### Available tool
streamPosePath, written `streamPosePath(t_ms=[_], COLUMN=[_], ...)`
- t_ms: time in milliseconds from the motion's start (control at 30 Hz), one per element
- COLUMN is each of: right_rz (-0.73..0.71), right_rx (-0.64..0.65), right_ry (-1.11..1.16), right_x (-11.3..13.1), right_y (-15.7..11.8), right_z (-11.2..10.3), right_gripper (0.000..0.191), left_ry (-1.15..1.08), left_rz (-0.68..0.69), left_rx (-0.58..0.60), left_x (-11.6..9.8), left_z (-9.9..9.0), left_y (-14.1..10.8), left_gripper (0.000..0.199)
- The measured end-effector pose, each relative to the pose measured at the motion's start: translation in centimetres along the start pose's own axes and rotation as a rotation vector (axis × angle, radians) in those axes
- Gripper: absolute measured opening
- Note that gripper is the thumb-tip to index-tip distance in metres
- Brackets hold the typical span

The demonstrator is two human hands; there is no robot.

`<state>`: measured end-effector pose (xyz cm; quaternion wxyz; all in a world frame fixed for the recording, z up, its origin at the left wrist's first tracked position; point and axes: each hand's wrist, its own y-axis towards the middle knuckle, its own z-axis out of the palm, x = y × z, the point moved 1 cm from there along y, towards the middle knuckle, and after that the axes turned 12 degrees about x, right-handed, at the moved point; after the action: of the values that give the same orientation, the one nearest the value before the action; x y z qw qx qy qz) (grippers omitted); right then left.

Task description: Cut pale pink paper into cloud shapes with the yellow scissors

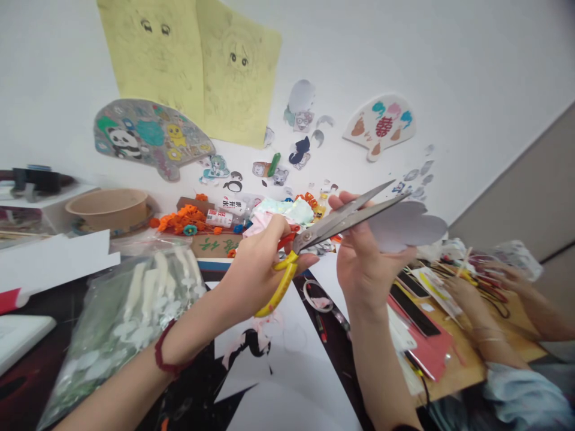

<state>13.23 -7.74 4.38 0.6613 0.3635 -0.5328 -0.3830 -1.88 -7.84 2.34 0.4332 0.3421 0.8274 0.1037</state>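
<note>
My left hand (251, 269) is closed around the handles of a pair of scissors (309, 233) with yellow and red grips. The blades point up and to the right, slightly apart, passing in front of my right hand's fingers. Between the thumb and fingers of my right hand (366, 257) is a pale paper cutout (406, 227) with a scalloped, cloud-like edge. Whether the blades touch the paper, I cannot tell. Below both hands lies a white sheet (291, 371) with black and pink scraps on it.
A clear plastic bag (121, 323) of pale pieces lies at the left. Behind are a round tan container (108, 209) and orange fuzzy flowers (188, 218). A roll of tape (318, 296) sits in the middle. At the right, another person's hands (469, 299) work over a wooden table.
</note>
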Motion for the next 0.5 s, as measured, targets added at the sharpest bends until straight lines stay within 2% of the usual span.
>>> streamPosePath(t_ms=[267,500], right_rz=[-0.011,-0.052], right_rx=[0.03,0.093], right_ry=[-0.022,-0.042], right_x=[0.22,0.47], right_y=[0.11,0.45], right_z=[-0.17,-0.71], right_gripper=[0.02,0.022], left_ry=[0.07,0.095], left_rz=[0.048,0.037], left_rx=[-0.02,-0.01], left_x=[0.02,0.08], left_z=[-0.12,-0.68], left_y=[0.0,-0.04], left_gripper=[0.035,0.042])
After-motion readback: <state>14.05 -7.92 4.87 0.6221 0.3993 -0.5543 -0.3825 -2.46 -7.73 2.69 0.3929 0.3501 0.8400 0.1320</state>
